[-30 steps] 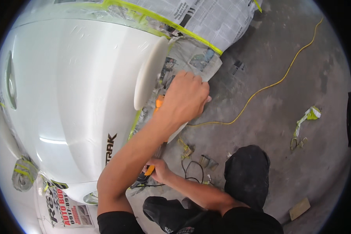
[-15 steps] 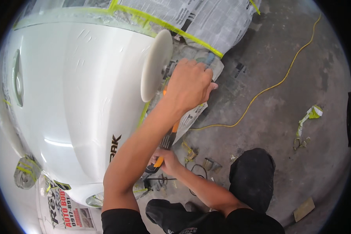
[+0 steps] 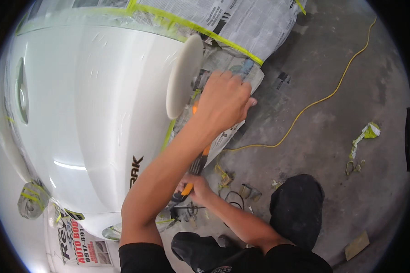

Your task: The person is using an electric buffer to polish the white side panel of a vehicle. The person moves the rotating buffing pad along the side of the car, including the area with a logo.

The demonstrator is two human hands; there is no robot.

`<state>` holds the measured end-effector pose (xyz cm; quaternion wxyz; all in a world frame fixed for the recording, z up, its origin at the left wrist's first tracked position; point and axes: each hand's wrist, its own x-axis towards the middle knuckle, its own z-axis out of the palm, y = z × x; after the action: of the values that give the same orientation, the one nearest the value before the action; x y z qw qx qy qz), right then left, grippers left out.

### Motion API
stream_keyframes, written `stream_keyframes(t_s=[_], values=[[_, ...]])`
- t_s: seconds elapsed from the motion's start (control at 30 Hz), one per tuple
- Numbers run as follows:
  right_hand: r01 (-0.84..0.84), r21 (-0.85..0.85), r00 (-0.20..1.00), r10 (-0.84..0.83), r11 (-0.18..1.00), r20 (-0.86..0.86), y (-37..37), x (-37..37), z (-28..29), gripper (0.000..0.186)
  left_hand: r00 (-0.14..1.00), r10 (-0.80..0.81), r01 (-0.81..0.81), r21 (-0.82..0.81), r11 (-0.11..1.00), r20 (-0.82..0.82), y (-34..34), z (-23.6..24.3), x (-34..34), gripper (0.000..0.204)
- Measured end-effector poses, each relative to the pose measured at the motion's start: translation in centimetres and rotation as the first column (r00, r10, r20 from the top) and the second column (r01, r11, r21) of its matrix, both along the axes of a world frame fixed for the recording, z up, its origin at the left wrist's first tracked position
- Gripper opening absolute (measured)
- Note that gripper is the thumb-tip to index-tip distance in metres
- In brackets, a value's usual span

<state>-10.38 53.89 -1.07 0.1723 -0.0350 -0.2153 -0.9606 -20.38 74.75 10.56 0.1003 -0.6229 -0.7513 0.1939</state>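
Observation:
A power polisher with an orange and black body and a broad white polishing pad is in both my hands. My left hand is wrapped around its front end, just behind the pad. Lower down, my right hand grips the rear of the body by the orange part; my left forearm partly covers the tool. The pad stands nearly edge-on beside a glossy white car panel, which carries whitish streaks. Whether the pad touches the panel I cannot tell.
Newspaper masking edged with yellow-green tape covers the car at the top. A yellow cord snakes over the grey floor on the right. Crumpled tape and paper and a flat tan piece lie there. My dark-clad knee is below.
The view has shifted very slightly. Both hands keep their grip on the polisher, and the pad stays at about the same place beside the panel.

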Motion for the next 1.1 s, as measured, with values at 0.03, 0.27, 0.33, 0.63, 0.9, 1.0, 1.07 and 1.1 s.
stream_keyframes(t_s=[0.03, 0.27, 0.33, 0.63, 0.9, 1.0, 1.07, 1.1], values=[[0.024, 0.012, 1.0, -0.024, 1.0, 0.004, 0.6, -0.4, 0.0, 0.022, 1.0, 0.008, -0.008, 0.002, 1.0, -0.002, 0.1, -0.2, -0.1, 0.026], [0.046, 0.049, 0.999, -0.047, 0.998, 0.013, -4.0, 1.6, -0.2, 0.019, 0.998, 0.044, -0.045, 0.034, 0.998, 0.037, -4.1, 0.5, 0.9, 0.028], [0.021, 0.047, 1.0, -0.021, 0.999, 0.009, -6.9, 3.2, 0.3, 0.02, 0.995, 0.083, -0.084, 0.021, 0.996, 0.047, -7.1, 1.1, 1.8, 0.029], [0.059, 0.492, 0.994, -0.096, 0.869, 0.05, -9.2, 4.2, -3.1, 0.016, 0.971, 0.237, -0.24, 0.098, 0.966, 0.043, -12.3, 3.9, 4.4, 0.031], [0.168, 0.793, 0.955, -0.297, 0.586, 0.017, 1.7, -1.8, -5.1, 0.019, 1.0, 0.024, -0.026, 0.379, 0.925, 0.012, -6.3, 4.5, -0.6, 0.037], [0.171, 0.799, 0.95, -0.312, 0.576, 0.021, 1.3, -1.8, -6.2, 0.02, 0.997, -0.036, 0.0, 0.453, 0.892, 0.07, -6.9, 4.8, -0.7, 0.036], [0.152, 0.811, 0.955, -0.297, 0.565, 0.027, 0.7, -1.4, -6.6, 0.021, 0.997, 0.017, -0.045, 0.426, 0.903, 0.069, -8.6, 4.9, 0.0, 0.035], [0.16, 0.811, 0.956, -0.293, 0.562, 0.014, 0.2, -0.8, -6.9, 0.023, 0.994, 0.082, -0.105, 0.405, 0.908, 0.075, -9.8, 4.9, 0.8, 0.035]])
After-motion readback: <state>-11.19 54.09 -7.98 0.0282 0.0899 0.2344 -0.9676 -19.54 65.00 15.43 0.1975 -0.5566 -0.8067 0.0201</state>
